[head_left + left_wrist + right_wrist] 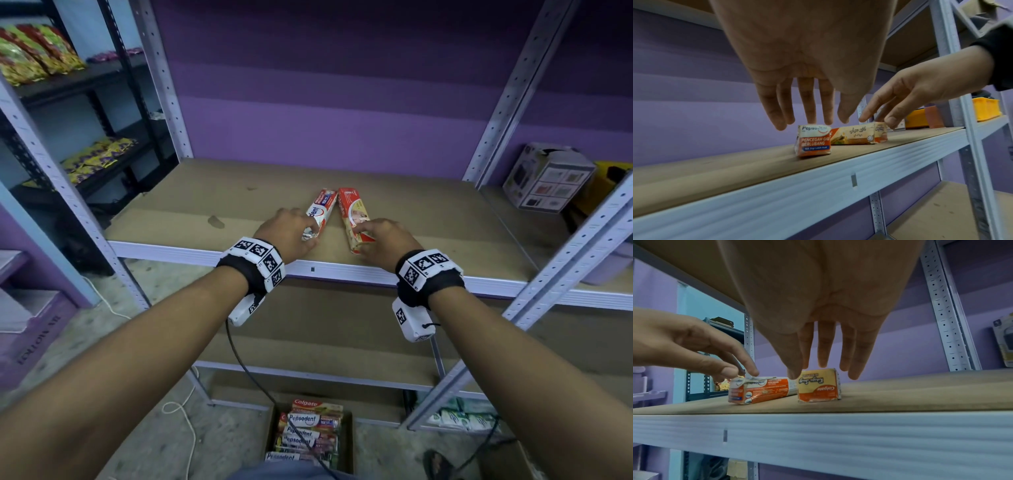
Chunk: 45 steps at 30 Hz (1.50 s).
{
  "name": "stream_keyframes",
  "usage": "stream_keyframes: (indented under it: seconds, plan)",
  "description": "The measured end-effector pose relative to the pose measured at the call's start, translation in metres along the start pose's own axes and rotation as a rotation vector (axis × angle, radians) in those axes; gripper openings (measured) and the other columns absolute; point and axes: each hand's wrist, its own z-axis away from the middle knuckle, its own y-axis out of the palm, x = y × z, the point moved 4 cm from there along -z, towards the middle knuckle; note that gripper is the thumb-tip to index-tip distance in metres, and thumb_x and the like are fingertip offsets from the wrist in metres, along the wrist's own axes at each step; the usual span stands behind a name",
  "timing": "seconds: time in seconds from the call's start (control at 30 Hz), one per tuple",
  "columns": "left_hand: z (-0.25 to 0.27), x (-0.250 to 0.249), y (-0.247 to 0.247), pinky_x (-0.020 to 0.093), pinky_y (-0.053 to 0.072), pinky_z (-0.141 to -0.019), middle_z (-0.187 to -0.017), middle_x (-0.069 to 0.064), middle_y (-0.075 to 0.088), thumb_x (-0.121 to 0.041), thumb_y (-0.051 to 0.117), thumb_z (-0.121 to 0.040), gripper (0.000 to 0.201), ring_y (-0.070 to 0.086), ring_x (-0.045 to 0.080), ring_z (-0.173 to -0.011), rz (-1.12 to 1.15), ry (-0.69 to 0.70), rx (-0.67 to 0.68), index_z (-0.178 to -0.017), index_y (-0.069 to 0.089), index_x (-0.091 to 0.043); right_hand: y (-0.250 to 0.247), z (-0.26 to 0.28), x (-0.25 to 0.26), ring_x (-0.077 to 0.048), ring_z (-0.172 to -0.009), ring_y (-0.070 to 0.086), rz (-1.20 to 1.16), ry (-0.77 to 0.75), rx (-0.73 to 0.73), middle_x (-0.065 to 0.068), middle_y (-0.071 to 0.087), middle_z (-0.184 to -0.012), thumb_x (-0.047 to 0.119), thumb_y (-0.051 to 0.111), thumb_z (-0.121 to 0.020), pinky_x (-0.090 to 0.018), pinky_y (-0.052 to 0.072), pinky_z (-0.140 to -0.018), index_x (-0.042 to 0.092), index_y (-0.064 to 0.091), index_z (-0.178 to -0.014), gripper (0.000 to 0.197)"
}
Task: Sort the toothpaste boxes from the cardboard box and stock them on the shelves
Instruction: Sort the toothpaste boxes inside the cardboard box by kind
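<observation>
Near the brown shelf's [212, 205] front edge, the left hand [286, 233] rests straight fingers on the red-and-white Pepsodent carton [320, 210]. The right hand [385, 240], equally uncurled, touches the red-and-yellow Colgate carton [351, 214]. Slide each carton apart by brand, squaring them parallel.

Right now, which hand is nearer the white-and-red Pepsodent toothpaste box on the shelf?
Left. The left hand has its fingertips on the near end of the white-and-red Pepsodent toothpaste box; the right hand is beside it, on the red-and-yellow Colgate box.
</observation>
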Motion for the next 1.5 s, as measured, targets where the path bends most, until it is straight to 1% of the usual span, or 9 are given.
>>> stream_keyframes:
  seconds: [0.23,0.47,0.63,0.77,0.9,1.07,1.17,1.3,1.5]
  plan:
    - [0.032,-0.015,0.005,0.038,0.048,-0.093,-0.114,0.000,0.060,-0.045,0.063,-0.088,0.029,0.056,0.024,-0.106,0.045,0.148,0.007,-0.109,0.067,-0.026,-0.004,0.036,-0.003,-0.012,-0.080,0.055,-0.110,-0.113,-0.088,-0.002,0.058,-0.099,0.018,0.077,-0.079,-0.023,0.044,-0.086,0.025,0.075,-0.097,0.020]
    - [0.072,-0.020,0.055,0.037,0.047,-0.094,-0.117,-0.002,0.057,-0.047,0.060,-0.091,0.032,0.055,0.019,-0.110,0.056,0.149,0.191,-0.116,0.064,-0.027,0.054,0.074,-0.013,-0.009,-0.075,0.056,-0.153,-0.041,0.185,0.006,0.063,-0.086,0.019,0.079,-0.077,-0.025,0.048,-0.078,0.027,0.071,-0.092,0.019]
    - [0.107,-0.011,0.119,0.038,0.046,-0.097,-0.124,0.001,0.058,-0.042,0.059,-0.093,0.030,0.056,0.022,-0.113,0.104,0.052,0.375,-0.117,0.065,-0.025,0.127,0.110,-0.032,-0.006,-0.076,0.057,-0.132,0.096,0.392,0.012,0.063,-0.082,0.023,0.078,-0.079,-0.006,0.036,-0.066,0.029,0.070,-0.090,0.015]
    - [0.139,0.007,0.182,0.035,0.047,-0.094,-0.117,0.000,0.059,-0.038,0.058,-0.094,0.025,0.057,0.020,-0.107,0.175,-0.040,0.559,-0.112,0.066,-0.023,0.186,0.145,-0.044,-0.015,-0.092,0.063,-0.177,0.163,0.628,0.005,0.066,-0.098,0.027,0.069,-0.087,-0.030,0.052,-0.084,0.030,0.067,-0.095,0.008]
    - [0.174,0.027,0.249,0.029,0.048,-0.083,-0.108,-0.001,0.066,-0.034,0.056,-0.095,0.019,0.061,0.017,-0.096,0.242,-0.161,0.700,-0.102,0.069,-0.023,0.244,0.178,-0.053,-0.017,-0.093,0.062,-0.137,0.195,0.785,0.001,0.066,-0.110,0.030,0.063,-0.093,-0.027,0.050,-0.078,0.025,0.069,-0.105,0.014]
    - [0.217,0.054,0.341,0.037,0.053,-0.091,-0.108,0.002,0.070,-0.028,0.056,-0.094,0.010,0.065,0.022,-0.100,0.339,-0.343,0.841,-0.092,0.066,-0.026,0.323,0.211,-0.073,-0.023,-0.100,0.062,-0.174,0.296,0.913,-0.003,0.063,-0.120,0.023,0.060,-0.093,-0.030,0.049,-0.077,0.027,0.067,-0.098,0.009]
    - [0.235,0.072,0.399,0.031,0.052,-0.086,-0.110,0.003,0.069,-0.028,0.056,-0.094,0.017,0.064,0.022,-0.097,0.345,-0.396,0.874,-0.101,0.071,-0.024,0.374,0.224,-0.090,-0.027,-0.109,0.061,-0.158,0.307,0.981,-0.004,0.065,-0.120,0.021,0.053,-0.096,-0.033,0.050,-0.086,0.013,0.070,-0.107,0.022]
    - [0.250,0.092,0.477,0.029,0.050,-0.083,-0.109,0.002,0.069,-0.031,0.055,-0.096,0.018,0.064,0.021,-0.098,0.356,-0.431,0.890,-0.103,0.070,-0.024,0.444,0.238,-0.116,-0.027,-0.120,0.054,-0.126,0.300,1.043,-0.006,0.059,-0.133,0.023,0.046,-0.101,-0.034,0.045,-0.100,0.014,0.064,-0.124,0.030]
    - [0.262,0.117,0.591,0.022,0.043,-0.081,-0.114,0.001,0.067,-0.028,0.057,-0.095,0.020,0.061,0.019,-0.101,0.376,-0.447,0.847,-0.107,0.070,-0.019,0.548,0.248,-0.156,-0.034,-0.116,0.058,-0.072,0.316,1.028,-0.015,0.063,-0.125,0.016,0.045,-0.100,-0.044,0.045,-0.100,0.007,0.061,-0.126,0.031]
